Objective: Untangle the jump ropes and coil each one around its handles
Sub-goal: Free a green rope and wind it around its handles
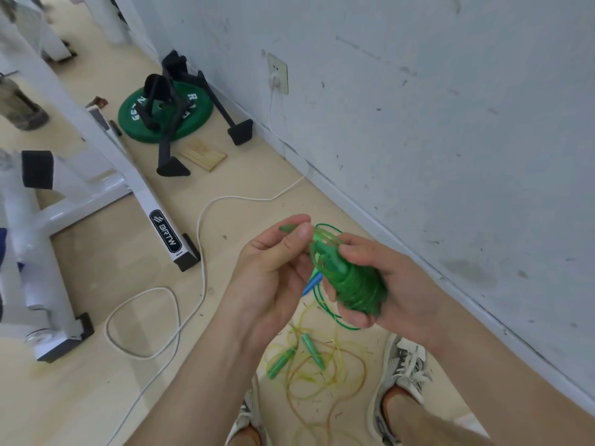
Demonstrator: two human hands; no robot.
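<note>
Your right hand [380, 284], right of centre in the frame, is curled around a bundle of translucent green plastic jump rope [357, 284] wound in tight turns about its green handles, thumb pressed on top of the bundle and the other fingers wrapped beneath it. Your left hand [273, 268], just left of it, pinches a short green end piece [287, 228] between thumb and fingertips at the top of the bundle; whether that piece is a handle tip or a rope end is blurred. A few loose green loops stand up between the two hands, and one thin green loop hangs down below your right palm. A blue handle tip [313, 282] pokes out in the gap under your left hand. On the pale wooden floor [96, 397] at lower centre, between your two grey knit sneakers [402, 365], lies a tangled yellowish translucent jump rope [322, 381] with two green handles [312, 350] lying close together, mixed with a brownish cord. A white cable [199, 252] loops across the floor at centre left and runs up to a wall socket [277, 74] in the grey scuffed wall. At upper left a green weight plate [165, 114] sits beneath a black stand, beside a white metal frame [135, 175].
</note>
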